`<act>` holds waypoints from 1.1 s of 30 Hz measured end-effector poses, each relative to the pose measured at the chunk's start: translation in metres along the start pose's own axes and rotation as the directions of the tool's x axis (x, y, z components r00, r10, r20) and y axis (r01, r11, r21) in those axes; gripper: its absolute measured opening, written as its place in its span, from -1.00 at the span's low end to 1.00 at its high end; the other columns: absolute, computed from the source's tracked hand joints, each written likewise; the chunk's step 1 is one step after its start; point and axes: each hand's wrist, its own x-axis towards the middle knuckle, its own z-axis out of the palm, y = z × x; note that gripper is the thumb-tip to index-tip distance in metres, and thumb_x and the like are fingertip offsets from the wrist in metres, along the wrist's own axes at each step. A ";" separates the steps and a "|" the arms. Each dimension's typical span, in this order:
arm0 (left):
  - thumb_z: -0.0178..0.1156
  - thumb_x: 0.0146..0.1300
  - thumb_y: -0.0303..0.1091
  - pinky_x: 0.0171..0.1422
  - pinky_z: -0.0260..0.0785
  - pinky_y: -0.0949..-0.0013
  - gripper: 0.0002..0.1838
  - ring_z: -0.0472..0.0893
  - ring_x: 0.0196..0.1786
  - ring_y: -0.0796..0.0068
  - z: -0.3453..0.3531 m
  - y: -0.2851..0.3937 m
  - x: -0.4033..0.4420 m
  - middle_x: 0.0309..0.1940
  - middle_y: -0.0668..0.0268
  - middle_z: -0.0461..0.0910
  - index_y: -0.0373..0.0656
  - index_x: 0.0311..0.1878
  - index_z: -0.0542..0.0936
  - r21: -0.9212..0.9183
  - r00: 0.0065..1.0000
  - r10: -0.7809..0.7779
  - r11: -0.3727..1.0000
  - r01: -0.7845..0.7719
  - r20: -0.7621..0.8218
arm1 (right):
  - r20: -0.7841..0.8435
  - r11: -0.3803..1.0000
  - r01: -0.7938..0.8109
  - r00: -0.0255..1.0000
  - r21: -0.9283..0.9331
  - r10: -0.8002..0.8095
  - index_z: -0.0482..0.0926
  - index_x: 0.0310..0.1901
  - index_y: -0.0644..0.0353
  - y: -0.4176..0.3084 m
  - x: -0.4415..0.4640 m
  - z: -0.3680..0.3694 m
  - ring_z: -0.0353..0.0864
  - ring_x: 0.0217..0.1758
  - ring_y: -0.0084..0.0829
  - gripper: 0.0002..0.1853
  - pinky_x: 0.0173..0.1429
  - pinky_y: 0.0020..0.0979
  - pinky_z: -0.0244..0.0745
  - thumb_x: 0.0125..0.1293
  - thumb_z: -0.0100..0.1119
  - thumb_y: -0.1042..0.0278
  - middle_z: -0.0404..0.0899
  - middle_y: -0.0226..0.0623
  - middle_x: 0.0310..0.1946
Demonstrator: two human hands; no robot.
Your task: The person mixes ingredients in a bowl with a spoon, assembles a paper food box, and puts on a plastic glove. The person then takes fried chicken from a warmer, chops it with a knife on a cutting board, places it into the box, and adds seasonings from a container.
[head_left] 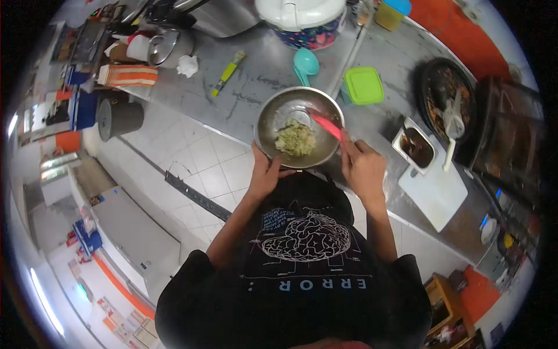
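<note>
A round metal bowl (326,152) rests at the near edge of the steel counter, with a mashed green mixture (295,139) inside on its near side. My left hand (267,173) grips the bowl's rim at the lower left, thumb on the edge and fingers partly under it. In my right hand (363,168) is the handle of a red utensil (326,125), whose far end reaches into the bowl above the mixture. Beyond the bowl lies a turquoise ladle (306,61); a green-lidded container (364,86) stands to the right.
A yellow-green peeler-like tool (228,74) and crumpled white paper (187,66) lie at left. Farther back stands a white-lidded pot (299,14). On the right are a sauce tray (416,148), a white cutting board (433,195) and a dark round pan (433,87).
</note>
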 end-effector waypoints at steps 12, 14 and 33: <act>-0.21 0.36 -0.62 0.06 0.63 0.10 -0.26 0.39 0.30 0.09 -0.046 -0.008 -0.025 0.34 0.03 0.08 0.07 0.43 -0.35 0.126 0.935 -0.038 0.992 -0.007 0.352 | -0.150 0.961 -0.166 0.979 -0.220 0.135 0.56 0.11 0.02 -0.075 -0.081 0.025 0.63 -0.45 -0.13 -0.57 -0.38 -0.14 0.49 0.15 0.13 0.38 0.57 -0.23 -0.45; -0.20 0.36 -0.62 0.04 0.63 0.08 -0.25 0.39 0.30 0.10 -0.058 -0.016 -0.030 0.34 0.03 0.08 0.09 0.43 -0.35 0.168 0.913 -0.043 0.985 -0.028 0.405 | -0.109 0.926 -0.224 0.974 -0.303 0.200 0.56 0.11 0.00 -0.092 -0.093 0.029 0.66 -0.28 -0.19 -0.59 -0.20 -0.15 0.47 0.17 0.13 0.34 0.59 -0.24 -0.38; -0.14 0.38 -0.58 -0.04 0.67 0.08 -0.12 0.43 0.26 0.02 -0.098 -0.080 -0.105 0.39 0.01 0.02 0.30 0.47 -0.46 0.194 0.768 -0.127 0.981 0.003 0.628 | -0.115 0.868 -0.060 0.993 -0.493 0.003 0.62 0.03 0.00 -0.158 -0.184 0.052 0.49 -0.03 -0.29 -0.61 0.18 -0.04 0.26 0.11 0.12 0.38 0.54 -0.29 -0.27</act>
